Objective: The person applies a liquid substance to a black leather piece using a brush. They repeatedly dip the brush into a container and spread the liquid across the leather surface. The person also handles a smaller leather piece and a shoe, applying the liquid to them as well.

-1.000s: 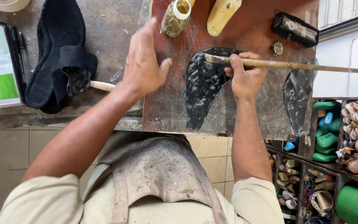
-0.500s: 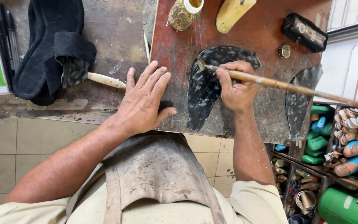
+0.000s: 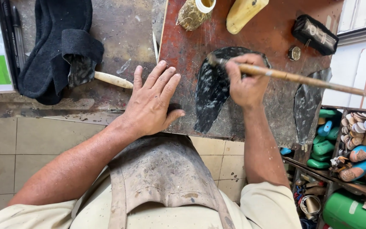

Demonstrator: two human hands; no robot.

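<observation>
A dark curved leather piece (image 3: 210, 91) lies on the reddish work board (image 3: 272, 36). My right hand (image 3: 246, 82) grips a long wooden-handled brush (image 3: 301, 79), whose tip rests on the upper part of the leather piece. My left hand (image 3: 153, 101) lies flat, fingers spread, on the board's left edge beside the leather, holding nothing. A second dark leather piece (image 3: 306, 104) lies at the board's right edge.
A black fabric shoe upper (image 3: 51, 46) and a wooden-handled tool (image 3: 113, 79) lie on the grey bench at left. A glue jar (image 3: 195, 12), a pale wooden last (image 3: 244, 12) and a black case (image 3: 314, 34) sit at the back. Shelves of coloured lasts (image 3: 352, 144) stand at right.
My left hand has come down from a raised position and now lies flat on the board's edge. The brush has swung and its tip moved over the leather piece.
</observation>
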